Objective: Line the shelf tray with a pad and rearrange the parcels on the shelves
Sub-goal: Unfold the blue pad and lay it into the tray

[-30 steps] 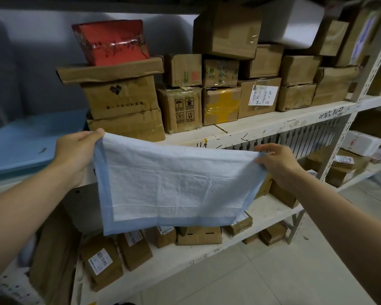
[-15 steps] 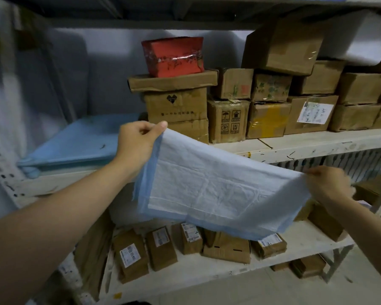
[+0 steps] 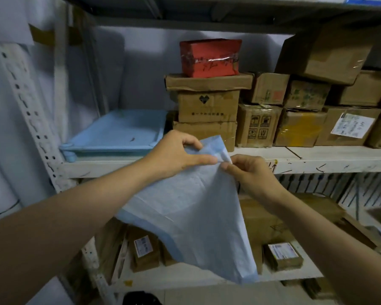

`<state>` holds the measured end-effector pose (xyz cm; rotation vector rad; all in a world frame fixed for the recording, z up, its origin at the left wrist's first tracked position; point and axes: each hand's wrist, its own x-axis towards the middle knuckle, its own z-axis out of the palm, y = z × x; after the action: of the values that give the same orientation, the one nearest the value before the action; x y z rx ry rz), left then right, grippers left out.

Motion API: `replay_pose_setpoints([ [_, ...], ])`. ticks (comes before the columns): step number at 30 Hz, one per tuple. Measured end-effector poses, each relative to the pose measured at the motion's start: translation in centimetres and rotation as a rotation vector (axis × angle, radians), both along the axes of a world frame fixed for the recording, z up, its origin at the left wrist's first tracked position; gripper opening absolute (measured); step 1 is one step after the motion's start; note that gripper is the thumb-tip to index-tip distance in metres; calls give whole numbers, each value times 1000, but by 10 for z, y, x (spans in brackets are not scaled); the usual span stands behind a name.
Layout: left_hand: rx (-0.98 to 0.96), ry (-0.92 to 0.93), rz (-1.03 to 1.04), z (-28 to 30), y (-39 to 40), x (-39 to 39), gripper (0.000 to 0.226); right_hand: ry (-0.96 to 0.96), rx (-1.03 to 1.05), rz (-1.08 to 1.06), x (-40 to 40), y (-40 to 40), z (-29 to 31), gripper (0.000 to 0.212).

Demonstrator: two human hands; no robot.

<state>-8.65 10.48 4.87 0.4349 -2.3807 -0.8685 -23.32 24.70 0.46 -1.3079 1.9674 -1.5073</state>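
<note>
A pale blue pad [image 3: 196, 214] with a darker blue border hangs folded in front of the shelf edge. My left hand [image 3: 176, 153] grips its top corner from the left. My right hand [image 3: 249, 172] pinches the same top edge from the right, fingertips almost touching the left thumb. A light blue shelf tray [image 3: 119, 133] lies on the middle shelf, just behind and left of my hands. Right of the tray stands a stack of brown cardboard parcels [image 3: 207, 106] topped by a red parcel [image 3: 209, 57].
More cardboard parcels [image 3: 299, 111] fill the middle shelf to the right. Small labelled parcels [image 3: 282, 255] lie on the lower shelf [image 3: 185, 276] behind the pad. A perforated white upright [image 3: 31, 119] frames the left side. An upper shelf [image 3: 229, 20] runs overhead.
My hands have come together, bringing the pad's two top corners close so the spread pad now hangs folded and narrow. The view has shifted left toward the tray.
</note>
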Motion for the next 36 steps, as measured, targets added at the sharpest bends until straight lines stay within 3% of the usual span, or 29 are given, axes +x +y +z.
replay_pose_setpoints([
  [5,-77,-147,97,-21,-33,44,36,-30,-22,-74,-4,-8,4,35],
  [12,-71,-219,168,-68,-62,68,35,0,-13,-100,-7,-9,9,35],
  [17,-64,-141,186,-87,-69,64,31,-1,-42,-156,-15,-11,11,28],
  [20,-164,-122,184,-80,-70,61,44,161,-60,-206,-23,-11,10,17],
  [23,-288,-215,166,-67,-70,57,40,396,-41,-134,-26,-9,9,69],
  [25,-338,-274,160,-60,-71,54,36,599,14,-91,-25,-8,8,79],
  [28,-359,-331,158,-53,-74,53,35,771,54,-49,-29,-8,3,60],
  [32,-358,-410,173,-43,-72,58,38,802,56,-12,-36,-10,1,26],
  [36,-369,-451,148,-41,-75,63,39,769,45,18,-37,-9,2,48],
])
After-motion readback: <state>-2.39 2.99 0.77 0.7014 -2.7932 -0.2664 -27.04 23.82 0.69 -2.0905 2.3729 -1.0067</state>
